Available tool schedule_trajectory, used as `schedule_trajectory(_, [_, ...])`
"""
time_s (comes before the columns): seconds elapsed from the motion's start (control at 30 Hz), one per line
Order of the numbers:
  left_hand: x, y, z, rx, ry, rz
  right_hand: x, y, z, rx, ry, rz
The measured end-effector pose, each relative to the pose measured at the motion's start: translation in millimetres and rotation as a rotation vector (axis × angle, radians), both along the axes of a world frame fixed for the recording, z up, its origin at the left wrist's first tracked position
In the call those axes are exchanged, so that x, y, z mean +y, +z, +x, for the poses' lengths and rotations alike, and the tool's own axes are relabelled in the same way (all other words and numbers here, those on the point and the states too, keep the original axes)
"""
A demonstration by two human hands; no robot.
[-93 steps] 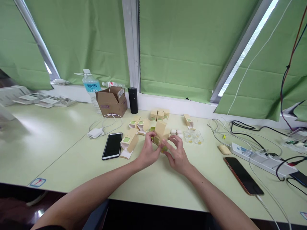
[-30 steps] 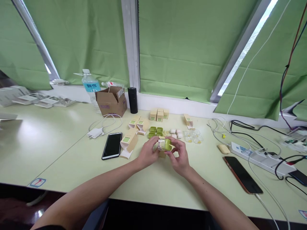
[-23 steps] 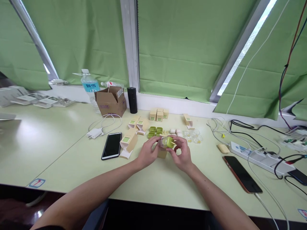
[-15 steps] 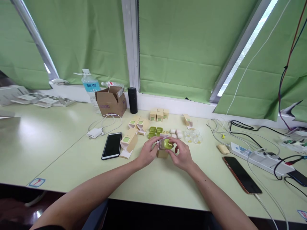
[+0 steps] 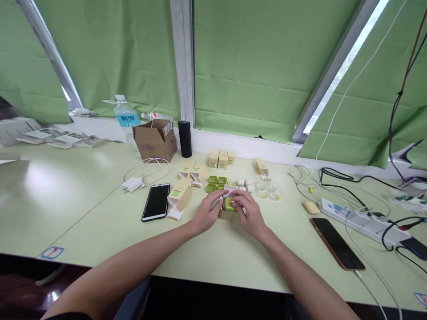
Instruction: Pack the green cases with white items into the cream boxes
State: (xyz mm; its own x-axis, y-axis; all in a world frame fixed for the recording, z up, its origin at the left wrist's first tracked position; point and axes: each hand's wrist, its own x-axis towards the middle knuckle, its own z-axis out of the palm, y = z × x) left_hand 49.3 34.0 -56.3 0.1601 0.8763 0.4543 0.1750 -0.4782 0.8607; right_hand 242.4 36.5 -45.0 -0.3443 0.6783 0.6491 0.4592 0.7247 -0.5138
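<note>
A small open cardboard box (image 5: 227,215) stands on the table in front of me, its pale flap raised at the back. Sitting in its opening is a square green container (image 5: 228,204), top facing up. My left hand (image 5: 207,214) grips the box's left side, thumb near the rim. My right hand (image 5: 250,215) has its fingers closed at the right edge of the green container. Just behind them are several small green trays (image 5: 217,180), whitish rounded pieces (image 5: 245,182) and clear plastic cups (image 5: 274,194).
Left of my hands lie an opened small box (image 5: 180,194) and a black-screened phone (image 5: 155,202). Closed small boxes (image 5: 223,159) stand farther back. A brown carton (image 5: 155,141) and a black cylinder (image 5: 184,139) are near the wall. Rightward are another phone (image 5: 337,243) and a power strip (image 5: 356,218).
The green container has gone from tilted above the small box down into its opening, now level. My right hand has moved slightly left with it; my left hand stays at the box.
</note>
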Motion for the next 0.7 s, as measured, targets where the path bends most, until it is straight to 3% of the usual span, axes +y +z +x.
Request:
schedule_trajectory(0.27, [-1.8,0.2,-1.3,-0.005,-0.009,-0.004,-1.2,-1.8,-1.4,0.029,-0.147,-0.016])
schedule_trajectory(0.53, [-2.6,0.6,-2.3,0.008,-0.005,0.004,-0.5,1.0,-2.6,-0.044,-0.194,-0.127])
schedule_trajectory(0.7, [-2.4,0.4,-2.0,0.012,-0.005,-0.009,-2.1,1.6,-2.6,-0.116,-0.179,-0.119])
